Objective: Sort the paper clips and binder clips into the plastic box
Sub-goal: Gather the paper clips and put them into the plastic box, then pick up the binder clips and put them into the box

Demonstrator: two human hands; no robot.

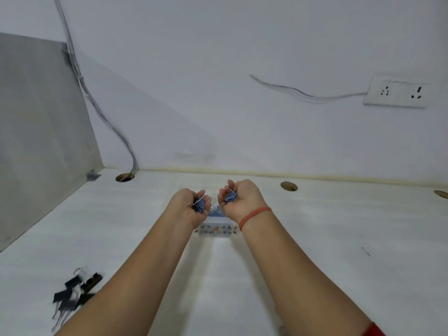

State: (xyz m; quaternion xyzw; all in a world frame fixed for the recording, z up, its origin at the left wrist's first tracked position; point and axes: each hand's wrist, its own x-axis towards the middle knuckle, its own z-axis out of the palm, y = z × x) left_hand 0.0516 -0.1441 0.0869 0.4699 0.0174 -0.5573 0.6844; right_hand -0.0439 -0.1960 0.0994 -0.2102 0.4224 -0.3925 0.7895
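Note:
My left hand (188, 207) and my right hand (238, 198) are raised palm-up side by side above the clear plastic box (216, 230) at the middle of the white table. Each hand is cupped around a bunch of blue paper clips: one bunch (199, 205) in the left palm, another (229, 196) in the right. More blue clips (216, 212) show in the box between my wrists. A pile of black binder clips (76, 291) lies on the table at the near left, beside my left forearm.
The white table (315, 238) meets a white wall at the back, with round cable holes (289, 186) along its far edge. A grey side panel (41, 132) closes the left. A wall socket (397, 92) and loose cables hang on the wall.

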